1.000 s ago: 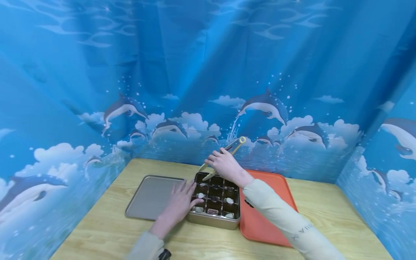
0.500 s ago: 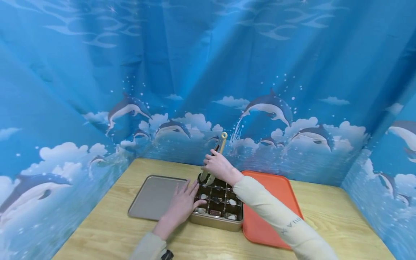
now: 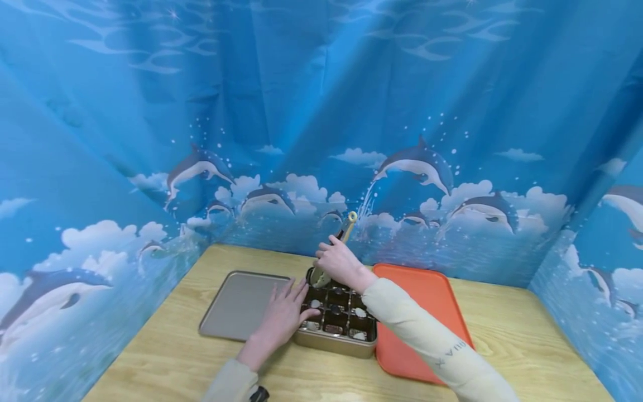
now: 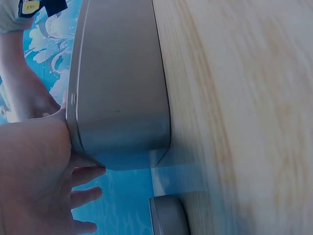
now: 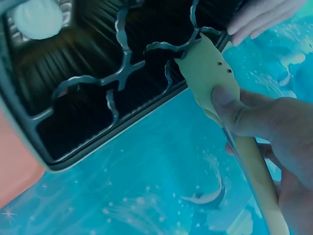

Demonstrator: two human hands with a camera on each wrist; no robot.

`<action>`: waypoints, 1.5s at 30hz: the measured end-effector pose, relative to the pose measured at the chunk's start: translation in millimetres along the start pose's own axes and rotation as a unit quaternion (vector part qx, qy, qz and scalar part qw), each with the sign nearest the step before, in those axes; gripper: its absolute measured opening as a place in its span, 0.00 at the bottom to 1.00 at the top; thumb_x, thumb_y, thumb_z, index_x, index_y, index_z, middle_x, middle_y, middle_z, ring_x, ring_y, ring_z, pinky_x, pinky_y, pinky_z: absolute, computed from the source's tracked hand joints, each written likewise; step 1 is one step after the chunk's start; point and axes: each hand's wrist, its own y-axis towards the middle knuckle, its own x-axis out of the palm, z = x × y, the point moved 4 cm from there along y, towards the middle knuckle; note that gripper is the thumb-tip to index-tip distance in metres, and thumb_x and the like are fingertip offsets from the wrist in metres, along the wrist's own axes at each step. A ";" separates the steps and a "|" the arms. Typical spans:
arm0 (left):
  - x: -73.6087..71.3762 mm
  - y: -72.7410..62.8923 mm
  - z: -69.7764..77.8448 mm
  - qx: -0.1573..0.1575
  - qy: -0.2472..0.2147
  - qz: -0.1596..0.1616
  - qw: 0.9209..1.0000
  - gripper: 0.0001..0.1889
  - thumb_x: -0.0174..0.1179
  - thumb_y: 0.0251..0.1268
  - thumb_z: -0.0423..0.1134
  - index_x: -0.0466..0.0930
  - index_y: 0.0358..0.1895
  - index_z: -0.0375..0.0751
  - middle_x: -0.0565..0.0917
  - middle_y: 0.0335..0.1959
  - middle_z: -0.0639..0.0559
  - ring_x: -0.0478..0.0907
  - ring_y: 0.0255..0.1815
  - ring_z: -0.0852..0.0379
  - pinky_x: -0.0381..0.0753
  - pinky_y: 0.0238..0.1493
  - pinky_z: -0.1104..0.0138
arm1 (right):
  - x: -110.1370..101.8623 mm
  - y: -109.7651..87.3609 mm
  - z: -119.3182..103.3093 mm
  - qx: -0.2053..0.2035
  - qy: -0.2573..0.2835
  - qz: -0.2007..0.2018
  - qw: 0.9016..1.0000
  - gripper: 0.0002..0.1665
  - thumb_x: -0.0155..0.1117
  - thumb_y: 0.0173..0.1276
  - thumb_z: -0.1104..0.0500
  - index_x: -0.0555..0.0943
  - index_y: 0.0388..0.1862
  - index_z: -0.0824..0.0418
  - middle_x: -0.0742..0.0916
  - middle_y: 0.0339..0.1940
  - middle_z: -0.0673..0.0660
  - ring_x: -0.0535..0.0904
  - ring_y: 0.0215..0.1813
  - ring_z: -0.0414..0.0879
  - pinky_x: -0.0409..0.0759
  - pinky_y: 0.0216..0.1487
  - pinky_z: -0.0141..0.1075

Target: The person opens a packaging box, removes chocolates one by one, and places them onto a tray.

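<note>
A metal box with a dark divided insert stands mid-table, wrapped pieces such as a white one in several compartments. My right hand grips pale yellow tongs, thumb on one arm, the ring end pointing up and away. In the right wrist view the tongs' tips reach down into a compartment in the far left corner; what lies between them is hidden. My left hand rests against the box's left side, fingers spread and straight, its thumb over the rim. The left wrist view shows that hand at the box's wall.
Left of the box lies a flat grey-brown tray, partly under my left forearm. An orange-red tray lies to the right, crossed by my right sleeve. Behind the wooden table hangs a blue dolphin-print curtain.
The tongs have swung more upright and dipped into the far left of the box, their arms drawing closer together. My left hand stays against the box.
</note>
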 end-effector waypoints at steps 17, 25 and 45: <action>2.1 -0.5 -3.9 0.001 -0.002 0.002 1.000 0.39 0.51 0.73 0.61 0.67 0.73 0.31 0.65 0.77 0.39 0.56 0.79 0.35 0.52 0.76 0.35 | 4.6 -64.1 26.4 0.107 0.079 0.162 0.978 0.24 0.76 0.63 0.56 0.85 0.58 0.47 0.87 0.49 0.49 0.79 0.52 0.48 0.76 0.53 0.48; 1.2 -2.2 -5.4 0.000 -0.005 0.001 1.000 0.39 0.51 0.73 0.61 0.67 0.73 0.31 0.64 0.77 0.38 0.57 0.79 0.35 0.53 0.76 0.35 | 5.8 -90.7 55.8 0.150 0.073 0.166 0.972 0.24 0.76 0.62 0.55 0.86 0.58 0.50 0.87 0.49 0.52 0.79 0.51 0.51 0.74 0.50 0.49; 2.4 -0.4 -0.9 0.001 -0.012 0.000 1.000 0.39 0.51 0.74 0.62 0.66 0.74 0.32 0.63 0.77 0.40 0.55 0.80 0.36 0.48 0.77 0.35 | 74.9 -157.3 91.1 0.231 0.054 0.028 0.971 0.13 0.71 0.68 0.61 0.88 0.50 0.51 0.87 0.41 0.55 0.78 0.46 0.53 0.71 0.45 0.50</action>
